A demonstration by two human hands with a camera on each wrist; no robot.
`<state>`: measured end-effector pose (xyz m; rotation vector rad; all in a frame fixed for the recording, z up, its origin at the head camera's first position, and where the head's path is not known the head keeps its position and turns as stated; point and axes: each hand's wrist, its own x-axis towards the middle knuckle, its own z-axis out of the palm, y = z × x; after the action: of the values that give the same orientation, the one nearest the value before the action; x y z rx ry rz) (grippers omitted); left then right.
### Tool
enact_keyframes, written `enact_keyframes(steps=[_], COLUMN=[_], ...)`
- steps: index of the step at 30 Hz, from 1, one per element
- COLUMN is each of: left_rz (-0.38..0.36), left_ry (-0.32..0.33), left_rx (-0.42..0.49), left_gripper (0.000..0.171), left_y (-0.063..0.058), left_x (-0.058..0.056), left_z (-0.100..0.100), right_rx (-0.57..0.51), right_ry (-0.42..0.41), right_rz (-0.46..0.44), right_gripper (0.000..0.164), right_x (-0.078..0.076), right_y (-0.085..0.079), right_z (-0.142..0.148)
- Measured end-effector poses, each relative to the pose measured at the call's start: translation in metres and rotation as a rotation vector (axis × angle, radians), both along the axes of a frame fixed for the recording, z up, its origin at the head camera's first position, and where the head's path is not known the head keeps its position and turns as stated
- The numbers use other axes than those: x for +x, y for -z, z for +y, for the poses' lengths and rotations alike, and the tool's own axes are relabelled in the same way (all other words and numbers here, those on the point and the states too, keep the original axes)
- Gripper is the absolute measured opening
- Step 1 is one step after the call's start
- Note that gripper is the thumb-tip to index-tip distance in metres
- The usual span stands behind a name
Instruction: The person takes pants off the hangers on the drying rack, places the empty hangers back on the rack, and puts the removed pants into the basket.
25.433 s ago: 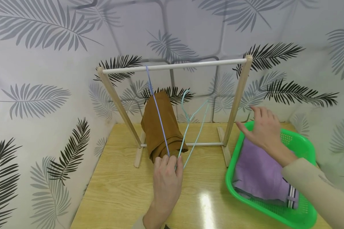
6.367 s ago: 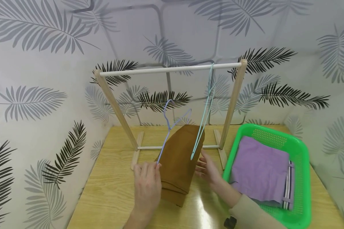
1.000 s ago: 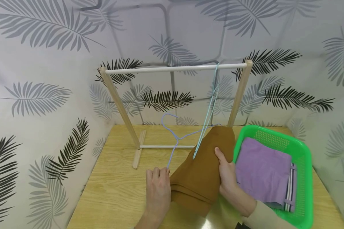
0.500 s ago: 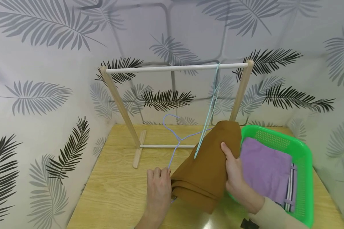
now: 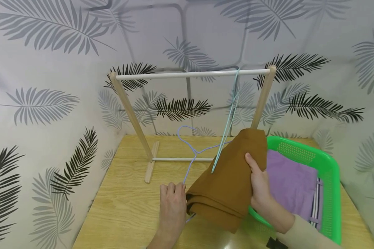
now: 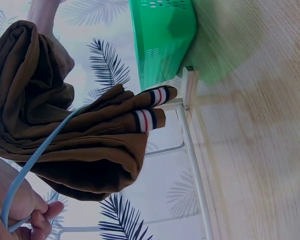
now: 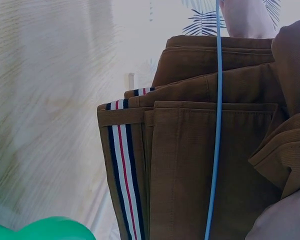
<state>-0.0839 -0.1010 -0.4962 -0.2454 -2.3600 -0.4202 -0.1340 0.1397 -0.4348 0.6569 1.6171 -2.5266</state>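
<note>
My left hand [image 5: 172,209] pinches the corner of a thin periwinkle wire clothes hanger [image 5: 190,166]; its hook points up and away, hanging on nothing. My right hand [image 5: 262,190] grips folded brown trousers [image 5: 233,173], thumb on top and fingers hidden beneath. In the head view the trousers cover part of the hanger. The hanger's wire [image 7: 218,120] runs across the folded trousers in the right wrist view. A striped waistband [image 7: 124,170] shows at their end. A turquoise hanger [image 5: 225,138] hangs on the rack's white rod, its lower end in front of the trousers.
A small wooden rack with a white top rod [image 5: 187,74] stands on the wood-grain table [image 5: 124,204] against a leaf-patterned wall. At the right, a green basket [image 5: 331,193] holds folded purple trousers [image 5: 290,183]. The brown trousers overlap the basket's left rim.
Over the last second my right hand has drawn the brown trousers right and slightly up; the left hand barely moved. Since the oldest frame, the periwinkle hanger left the rod and the turquoise one went onto it.
</note>
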Motion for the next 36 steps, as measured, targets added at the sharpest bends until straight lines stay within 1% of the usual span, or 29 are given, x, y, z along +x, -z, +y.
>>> enact_keyframes(steps=[8, 12, 16, 23, 28, 33, 36], left_rz=[0.003, 0.009, 0.015, 0.02, 0.025, 0.027, 0.022], left_ry=[-0.017, -0.017, -0.013, -0.017, -0.015, -0.013, -0.015], left_rx=[-0.018, -0.014, -0.007, -0.017, -0.023, -0.019, -0.02], left_gripper=[0.011, 0.01, 0.01, 0.012, 0.011, 0.011, 0.01], left_y=[0.0, -0.001, -0.002, 0.0, 0.0, 0.001, 0.002], left_x=[0.0, 0.001, 0.001, 0.0, -0.001, -0.002, -0.001], left_z=[0.0, 0.0, 0.0, -0.002, -0.004, -0.005, -0.006], right_rx=[-0.132, -0.159, -0.2, -0.22, -0.259, -0.259, -0.245], right_ry=[-0.005, 0.0, -0.002, -0.026, -0.03, -0.031, -0.028], right_rz=[0.019, 0.011, 0.015, 0.026, 0.026, -0.004, -0.022], right_gripper=[0.038, 0.039, 0.034, 0.028, 0.025, 0.029, 0.033], right_x=[-0.001, -0.002, -0.004, -0.005, -0.005, -0.005, -0.005], right_y=[-0.011, -0.016, -0.02, -0.029, -0.033, -0.033, -0.029], right_z=[0.006, 0.011, 0.015, 0.021, 0.022, 0.022, 0.022])
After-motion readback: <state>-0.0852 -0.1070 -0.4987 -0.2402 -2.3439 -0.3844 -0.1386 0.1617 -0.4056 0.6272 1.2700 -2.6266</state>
